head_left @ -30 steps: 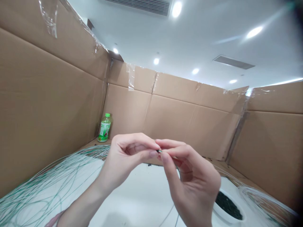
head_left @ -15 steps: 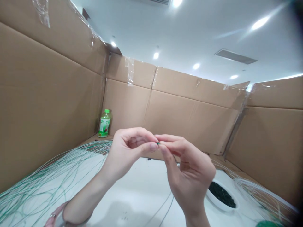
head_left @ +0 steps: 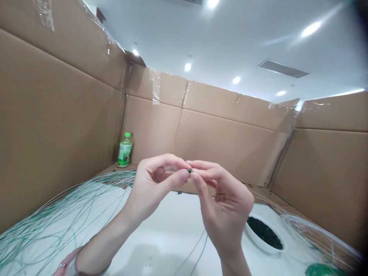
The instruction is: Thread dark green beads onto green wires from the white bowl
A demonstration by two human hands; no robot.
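Left hand (head_left: 153,182) and right hand (head_left: 227,203) meet fingertip to fingertip, thumbs and index fingers of both pinched closed on a tiny green piece (head_left: 189,171), held above the white tabletop (head_left: 163,226). Relative to the white bowl (head_left: 266,249) of dark green bits: green piece up and to its left, coiled white wires (head_left: 316,230) to its right, green-capped bottle (head_left: 124,151) far off left, by the cardboard wall (head_left: 152,126).
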